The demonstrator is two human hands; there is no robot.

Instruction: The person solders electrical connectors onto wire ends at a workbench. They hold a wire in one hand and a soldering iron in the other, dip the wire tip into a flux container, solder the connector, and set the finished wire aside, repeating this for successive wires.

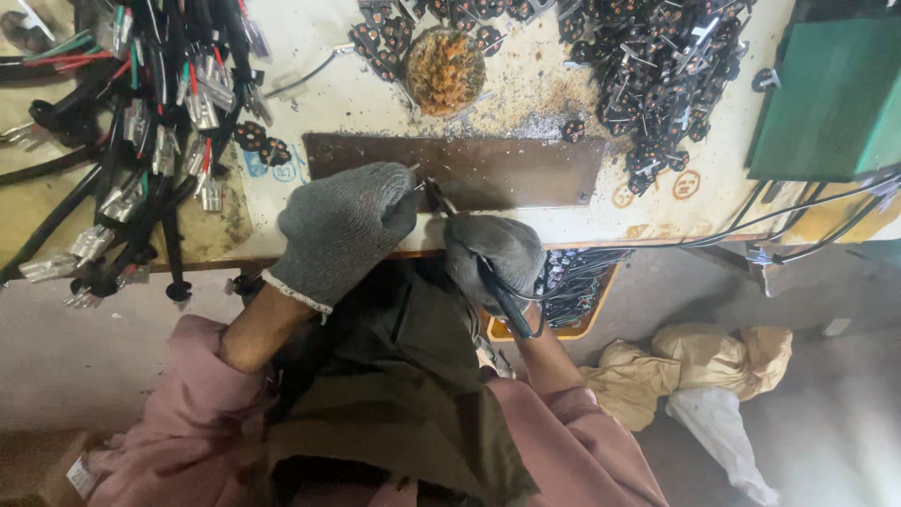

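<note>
Both gloved hands meet at the near table (563, 221) edge: left hand (343, 225) pinches a small metal part, right hand (493, 249) grips a soldering iron (469, 244). A heap of black plug inserts (657, 66) waits far right; wired cables (150, 113) lie left.

Soft, even daylight falls from above onto the pale, stained counter (375, 94), which is bright without glare. The floor below is dimmer and hazy. Shadows are faint. Straight edges bow near the corners, and the lower foreground looks slightly soft.
</note>
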